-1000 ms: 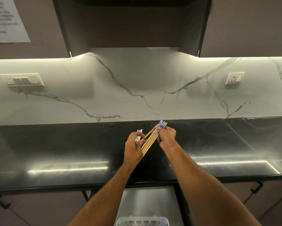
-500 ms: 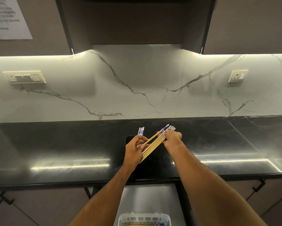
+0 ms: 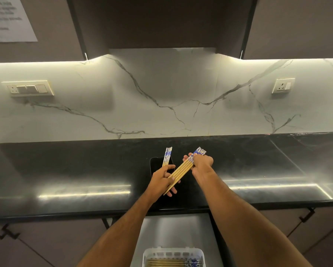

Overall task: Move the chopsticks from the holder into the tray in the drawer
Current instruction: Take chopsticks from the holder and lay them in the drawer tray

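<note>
Over the black counter, my right hand [image 3: 201, 164] grips a flat bundle of several wooden chopsticks [image 3: 182, 169] near their blue-and-white patterned ends. The bundle slants down-left, and its thin tips rest across my left hand [image 3: 162, 179]. That left hand also holds a second, upright group of chopsticks [image 3: 167, 156] with patterned tops. Behind the hands stands the black holder [image 3: 154, 164], mostly hidden. At the bottom, a white plastic tray [image 3: 173, 253] sits in the open drawer [image 3: 176, 231] with several chopsticks lying in it.
The black countertop [image 3: 69, 170] runs the full width, with a marble backsplash behind it. Socket plates sit on the wall at left [image 3: 27, 88] and right [image 3: 283, 85]. Dark upper cabinets hang overhead. Closed lower cabinets with black handles flank the drawer.
The two groups of chopsticks have drawn apart: my right hand has pulled its bundle to the right, while my left keeps the upright group. The view has tilted down, showing more of the tray.
</note>
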Demonstrator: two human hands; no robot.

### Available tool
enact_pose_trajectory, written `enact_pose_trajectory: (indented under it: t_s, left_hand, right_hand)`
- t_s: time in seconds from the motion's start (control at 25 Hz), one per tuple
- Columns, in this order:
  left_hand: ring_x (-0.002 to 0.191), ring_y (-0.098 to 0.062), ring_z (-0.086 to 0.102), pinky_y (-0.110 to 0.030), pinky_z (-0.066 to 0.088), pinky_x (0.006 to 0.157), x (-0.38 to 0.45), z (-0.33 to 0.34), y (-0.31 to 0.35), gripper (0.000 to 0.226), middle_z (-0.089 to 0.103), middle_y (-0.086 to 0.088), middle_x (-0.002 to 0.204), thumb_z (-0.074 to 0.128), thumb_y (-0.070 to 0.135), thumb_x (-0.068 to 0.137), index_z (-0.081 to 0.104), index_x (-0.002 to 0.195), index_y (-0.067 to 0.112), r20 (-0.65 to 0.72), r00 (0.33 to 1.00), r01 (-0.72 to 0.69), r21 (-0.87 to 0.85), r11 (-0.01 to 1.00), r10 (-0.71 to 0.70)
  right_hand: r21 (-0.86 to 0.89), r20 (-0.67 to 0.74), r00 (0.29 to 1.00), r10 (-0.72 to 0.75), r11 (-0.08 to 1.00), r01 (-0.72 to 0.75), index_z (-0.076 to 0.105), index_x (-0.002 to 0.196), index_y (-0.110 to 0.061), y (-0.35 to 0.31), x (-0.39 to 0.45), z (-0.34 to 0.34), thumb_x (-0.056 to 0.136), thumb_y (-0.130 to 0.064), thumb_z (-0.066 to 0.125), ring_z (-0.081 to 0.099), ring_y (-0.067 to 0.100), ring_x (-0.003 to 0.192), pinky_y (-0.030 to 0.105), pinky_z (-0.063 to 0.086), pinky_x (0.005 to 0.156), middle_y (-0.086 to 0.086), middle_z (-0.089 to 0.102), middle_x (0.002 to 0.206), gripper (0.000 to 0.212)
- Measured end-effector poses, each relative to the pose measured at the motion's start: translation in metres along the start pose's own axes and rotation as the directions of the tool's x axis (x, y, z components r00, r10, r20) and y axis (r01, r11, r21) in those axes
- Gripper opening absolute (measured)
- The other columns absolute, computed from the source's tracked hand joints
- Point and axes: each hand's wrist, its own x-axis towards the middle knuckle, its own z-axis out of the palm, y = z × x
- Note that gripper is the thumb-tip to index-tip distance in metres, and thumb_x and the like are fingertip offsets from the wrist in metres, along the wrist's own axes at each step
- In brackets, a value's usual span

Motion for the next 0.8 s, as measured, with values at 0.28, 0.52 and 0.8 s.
enact_pose_trajectory:
  t_s: [0.28,0.52,0.8]
  left_hand:
    - [0.064,-0.018,0.066,-0.033,0.060,0.065,0.008,-0.002,0.008,0.017,0.068,-0.010,0.084,0.050,0.021,0.106,0.061,0.109,0.009,0.130,0.978,0.121,0.269,0.955,-0.161]
    - [0.073,-0.019,0.059,-0.028,0.054,0.070,0.004,-0.008,0.002,0.016,0.063,-0.012,0.089,0.052,0.017,0.105,0.059,0.117,0.007,0.096,0.979,0.129,0.386,0.913,-0.179]
    - [0.081,-0.018,0.058,-0.031,0.055,0.078,0.004,-0.018,-0.010,0.015,0.060,-0.010,0.094,0.051,0.016,0.105,0.058,0.116,0.008,0.133,0.973,0.102,0.480,0.871,-0.188]
  right_hand:
    - [-0.138,0.103,0.984,-0.147,0.977,0.160,0.063,0.109,-0.003,0.025,-0.011,0.002,0.100,-0.002,0.056,0.077,0.027,0.077,0.035,0.064,0.064,0.017,0.073,0.097,0.011]
    - [-0.616,0.365,0.792,-0.489,0.512,0.599,0.055,0.131,-0.003,0.010,-0.001,-0.014,0.105,-0.021,0.053,0.067,0.024,0.105,0.038,0.058,0.089,0.011,0.064,0.119,0.033]
    - [-0.690,0.527,0.722,-0.449,0.269,0.671,0.063,0.121,-0.007,0.027,0.000,-0.025,0.108,-0.015,0.043,0.060,0.012,0.097,0.019,0.045,0.078,0.007,0.065,0.113,0.025]
